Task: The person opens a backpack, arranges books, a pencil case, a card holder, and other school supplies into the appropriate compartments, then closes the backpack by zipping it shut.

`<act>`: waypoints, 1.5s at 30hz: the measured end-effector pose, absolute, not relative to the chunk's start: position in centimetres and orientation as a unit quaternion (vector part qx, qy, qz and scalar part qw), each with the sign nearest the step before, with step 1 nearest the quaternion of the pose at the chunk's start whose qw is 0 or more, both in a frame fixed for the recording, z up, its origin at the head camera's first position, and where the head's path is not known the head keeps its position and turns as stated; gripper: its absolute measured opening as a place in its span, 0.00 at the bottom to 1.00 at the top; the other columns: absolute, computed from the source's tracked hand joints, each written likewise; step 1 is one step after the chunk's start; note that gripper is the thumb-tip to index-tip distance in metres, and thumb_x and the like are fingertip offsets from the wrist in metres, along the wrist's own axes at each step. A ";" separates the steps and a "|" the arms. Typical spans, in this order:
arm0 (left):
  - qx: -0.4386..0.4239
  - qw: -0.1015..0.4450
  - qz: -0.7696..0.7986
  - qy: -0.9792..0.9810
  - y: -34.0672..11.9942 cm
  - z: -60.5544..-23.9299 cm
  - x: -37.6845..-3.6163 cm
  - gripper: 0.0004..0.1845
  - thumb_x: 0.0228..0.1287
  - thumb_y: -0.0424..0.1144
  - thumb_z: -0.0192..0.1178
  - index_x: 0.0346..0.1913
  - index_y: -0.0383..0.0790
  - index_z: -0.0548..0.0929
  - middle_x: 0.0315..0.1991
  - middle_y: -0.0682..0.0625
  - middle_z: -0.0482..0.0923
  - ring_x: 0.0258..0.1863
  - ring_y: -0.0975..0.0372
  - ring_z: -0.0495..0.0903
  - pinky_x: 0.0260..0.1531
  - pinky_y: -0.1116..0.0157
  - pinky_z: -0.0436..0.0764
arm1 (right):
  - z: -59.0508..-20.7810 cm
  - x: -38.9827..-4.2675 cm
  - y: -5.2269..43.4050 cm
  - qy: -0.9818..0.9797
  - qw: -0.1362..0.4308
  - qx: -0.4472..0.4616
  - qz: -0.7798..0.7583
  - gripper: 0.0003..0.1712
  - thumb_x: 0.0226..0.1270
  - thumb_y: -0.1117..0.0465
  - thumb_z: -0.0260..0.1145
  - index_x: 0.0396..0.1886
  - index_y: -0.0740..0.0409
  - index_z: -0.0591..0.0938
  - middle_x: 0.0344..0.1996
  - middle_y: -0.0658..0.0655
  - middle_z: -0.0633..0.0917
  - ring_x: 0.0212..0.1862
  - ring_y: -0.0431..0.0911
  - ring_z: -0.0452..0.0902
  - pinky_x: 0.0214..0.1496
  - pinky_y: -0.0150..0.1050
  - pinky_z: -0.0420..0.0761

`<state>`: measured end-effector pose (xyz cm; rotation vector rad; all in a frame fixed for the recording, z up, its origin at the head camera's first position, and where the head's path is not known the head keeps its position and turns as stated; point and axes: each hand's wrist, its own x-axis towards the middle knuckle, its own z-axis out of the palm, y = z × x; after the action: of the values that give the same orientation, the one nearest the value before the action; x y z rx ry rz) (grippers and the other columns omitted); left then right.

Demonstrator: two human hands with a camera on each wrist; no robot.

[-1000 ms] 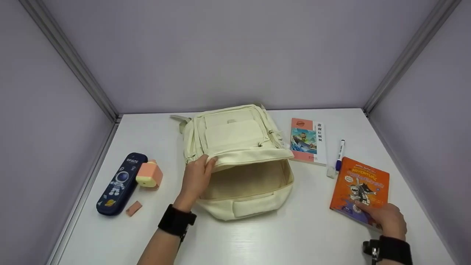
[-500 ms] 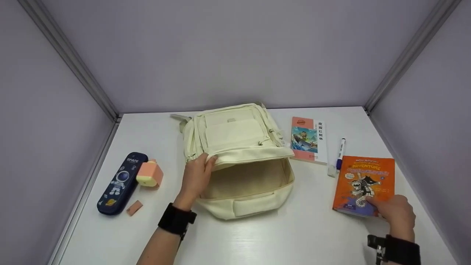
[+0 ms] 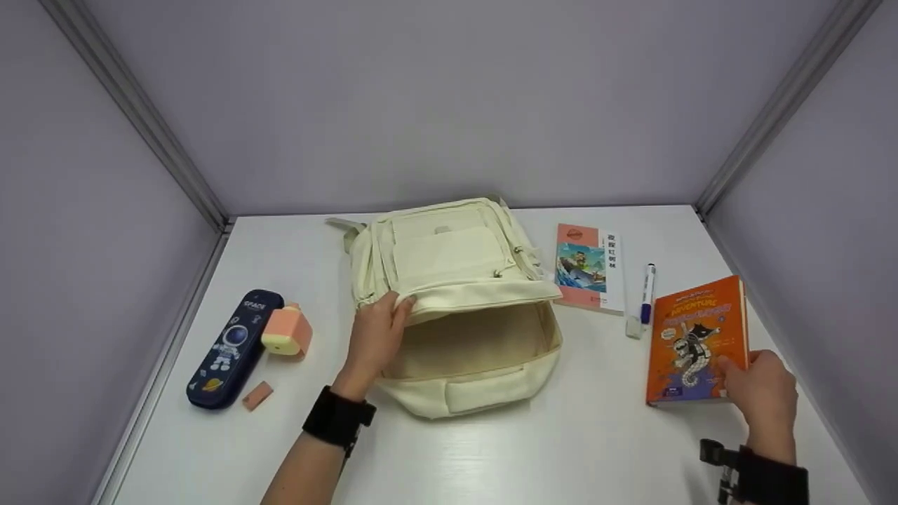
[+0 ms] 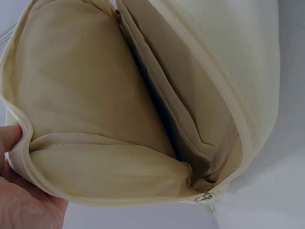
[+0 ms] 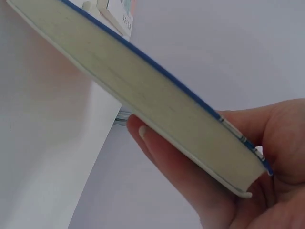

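On the table, your cream fabric backpack (image 3: 449,252) is lying where it lay one second ago, its mouth open. Your left hand (image 3: 374,342) pinches the upper edge of this mouth, as before. The thick orange-and-purple rectangular book (image 3: 691,344) has changed most: earlier it was lying flat, and now it is tilted, its right side raised. Your right hand (image 3: 763,394) grips this side, thumb on the front cover and fingers behind. Whether the book's lower left corner touches the table, I cannot tell well. The navy oblong case with astronaut print (image 3: 235,351), the pink-and-white thin book (image 3: 591,270), the peach-and-yellow cube-like object (image 3: 287,331) and the white-and-blue marker pen (image 3: 649,291) have stayed in their places.
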<state>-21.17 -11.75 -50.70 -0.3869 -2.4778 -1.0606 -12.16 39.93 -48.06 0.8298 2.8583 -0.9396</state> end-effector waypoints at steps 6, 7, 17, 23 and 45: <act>-0.136 0.224 -0.372 -0.891 -11.8 -50.4 -21.3 0.21 0.74 0.45 0.56 0.21 0.44 0.66 0.14 0.58 0.54 0.12 0.65 0.57 0.16 0.65 0.59 | -47.4 -11.8 39.3 0.911 -0.060 0.279 -0.298 0.33 0.73 0.53 0.58 0.55 0.83 0.67 0.40 0.77 0.77 0.38 0.65 0.76 0.31 0.49 0.73; -0.135 0.228 -0.371 -0.890 -11.8 -50.3 -21.3 0.21 0.74 0.45 0.56 0.21 0.44 0.66 0.14 0.58 0.55 0.12 0.65 0.58 0.16 0.65 0.60 | -47.2 -11.8 39.1 0.911 -0.070 0.278 -0.298 0.33 0.73 0.53 0.58 0.55 0.83 0.67 0.40 0.77 0.77 0.37 0.64 0.76 0.28 0.47 0.73; -0.120 0.253 -0.366 -0.887 -11.4 -48.3 -22.4 0.17 0.73 0.43 0.58 0.25 0.39 0.73 0.14 0.57 0.58 0.13 0.62 0.61 0.16 0.61 0.63 | -45.6 -11.8 37.0 0.875 -0.090 0.273 -0.388 0.39 0.71 0.46 0.61 0.64 0.75 0.67 0.47 0.76 0.80 0.29 0.44 0.80 0.23 0.34 0.77; -0.115 0.256 -0.377 -0.883 -11.5 -46.7 -23.7 0.17 0.74 0.43 0.57 0.26 0.38 0.73 0.15 0.56 0.58 0.14 0.61 0.62 0.17 0.62 0.63 | -45.5 -12.2 35.9 0.843 -0.059 0.260 -0.467 0.39 0.70 0.46 0.62 0.66 0.73 0.66 0.40 0.66 0.83 0.27 0.38 0.80 0.28 0.34 0.81; -0.085 0.269 -0.387 -0.878 -10.8 -44.1 -25.5 0.14 0.73 0.40 0.56 0.30 0.34 0.74 0.19 0.51 0.65 0.21 0.56 0.67 0.22 0.57 0.68 | -46.6 -14.2 31.6 0.748 0.062 0.118 -0.651 0.37 0.73 0.57 0.63 0.64 0.81 0.60 0.31 0.53 0.85 0.31 0.42 0.84 0.34 0.36 0.83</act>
<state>-25.54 -10.85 -44.10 -0.2295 -2.3671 -1.0433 -14.20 31.62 -46.60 0.3554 2.2600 -1.9664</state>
